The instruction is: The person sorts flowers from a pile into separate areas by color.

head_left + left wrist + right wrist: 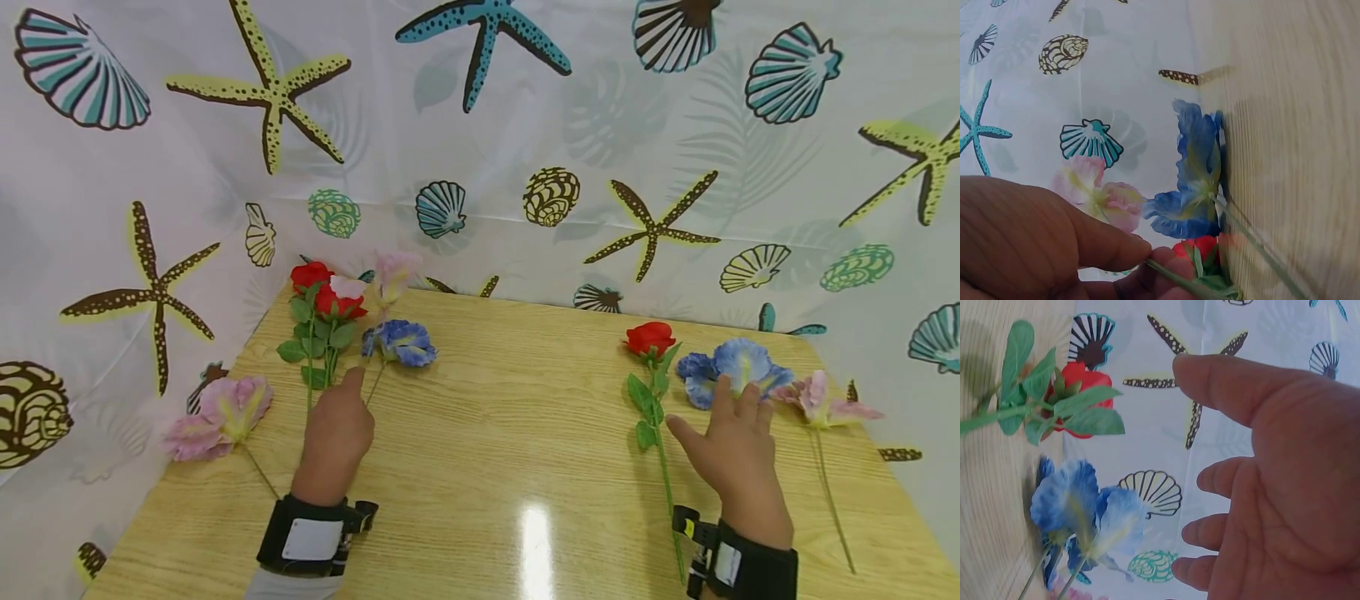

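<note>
Fingers (1116, 250) pinch green stem (1179, 281); right hand (738, 458) open over blue flowers (738, 362).

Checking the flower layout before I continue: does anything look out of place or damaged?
Nothing looks damaged. One pink flower lies alone near the table's left edge, apart from the cluster by the left hand.

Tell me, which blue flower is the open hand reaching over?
The blue flower on the right, between a red rose and a pink flower; the right hand hovers there.
</note>
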The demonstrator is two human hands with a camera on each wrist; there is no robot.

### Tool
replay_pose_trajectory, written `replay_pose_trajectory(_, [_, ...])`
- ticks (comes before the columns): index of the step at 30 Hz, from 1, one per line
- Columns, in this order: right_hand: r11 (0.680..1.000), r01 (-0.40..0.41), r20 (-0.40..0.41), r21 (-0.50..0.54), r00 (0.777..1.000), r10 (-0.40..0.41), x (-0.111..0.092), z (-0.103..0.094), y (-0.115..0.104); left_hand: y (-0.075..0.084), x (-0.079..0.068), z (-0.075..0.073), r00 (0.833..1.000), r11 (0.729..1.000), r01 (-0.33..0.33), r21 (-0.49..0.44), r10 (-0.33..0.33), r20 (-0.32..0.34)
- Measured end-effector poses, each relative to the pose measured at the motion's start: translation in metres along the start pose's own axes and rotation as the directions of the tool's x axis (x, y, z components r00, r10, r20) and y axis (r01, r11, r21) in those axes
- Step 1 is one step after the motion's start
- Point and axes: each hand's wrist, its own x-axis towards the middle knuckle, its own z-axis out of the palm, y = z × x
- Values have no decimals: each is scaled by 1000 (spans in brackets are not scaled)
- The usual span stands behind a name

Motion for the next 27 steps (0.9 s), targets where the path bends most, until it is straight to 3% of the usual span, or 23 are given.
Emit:
replay_pose_trajectory(5, [996,87,-45,-29,995,-89,-2,4,-23,8,3,12,996,987,-88,-135,89,2])
replay_pose_trajectory(8, [989,149,-52,-6,988,-149,-2,9,-41,17,2,19,994,963,-89,-255,104,44])
replay_pose_trajectory(16, [941,267,-37,209,963,-266,-1,28,-85,42,-5,34,982,911,-86,-404,147,123])
replay_pose_trajectory(18, [919,291,-72,266,957,-282,-2,33,-94,48,-8,36,976,887,-102,-450,177,128])
replay_pose_trajectory(25, [808,361,-246,466,930,-273,-13,37,-121,72,-22,45,930,753,-156,-639,330,163])
replay_pose_trajectory(27, [780,380,-291,497,920,-263,-17,37,-129,79,-27,47,925,738,-163,-655,346,159])
